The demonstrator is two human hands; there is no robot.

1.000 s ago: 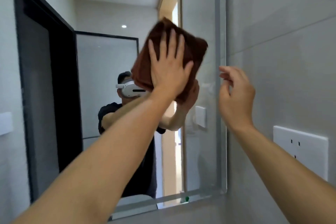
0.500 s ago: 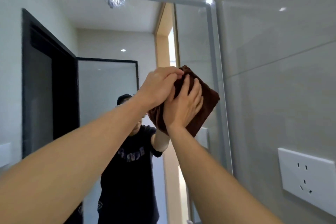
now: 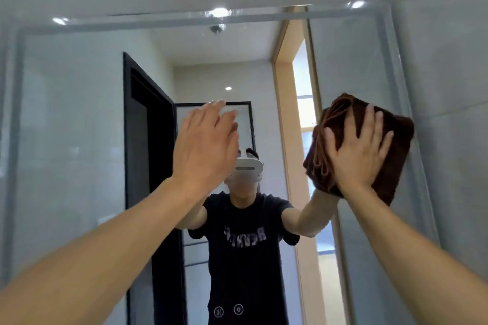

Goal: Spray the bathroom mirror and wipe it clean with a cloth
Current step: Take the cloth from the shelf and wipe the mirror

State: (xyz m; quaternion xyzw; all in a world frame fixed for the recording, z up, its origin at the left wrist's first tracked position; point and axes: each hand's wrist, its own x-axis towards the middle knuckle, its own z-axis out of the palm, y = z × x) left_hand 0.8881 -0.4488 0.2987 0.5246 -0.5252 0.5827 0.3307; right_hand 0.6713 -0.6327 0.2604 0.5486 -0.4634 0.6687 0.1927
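A folded brown cloth (image 3: 396, 145) lies flat against the right part of the wall mirror (image 3: 74, 140). My right hand (image 3: 356, 153) presses it to the glass with fingers spread and straight. My left hand (image 3: 206, 145) is raised in front of the middle of the mirror, fingers straight and together, holding nothing. I cannot tell whether it touches the glass. No spray bottle is in view.
The mirror's bevelled top edge (image 3: 184, 20) and right edge (image 3: 393, 82) meet grey wall tiles (image 3: 449, 87). The reflection shows a person in a black shirt, a dark door frame (image 3: 148, 166) and a wooden doorway.
The cloth passed from my left hand to my right hand and moved right. My left hand let go and drew back to the left. The view tilted upward.
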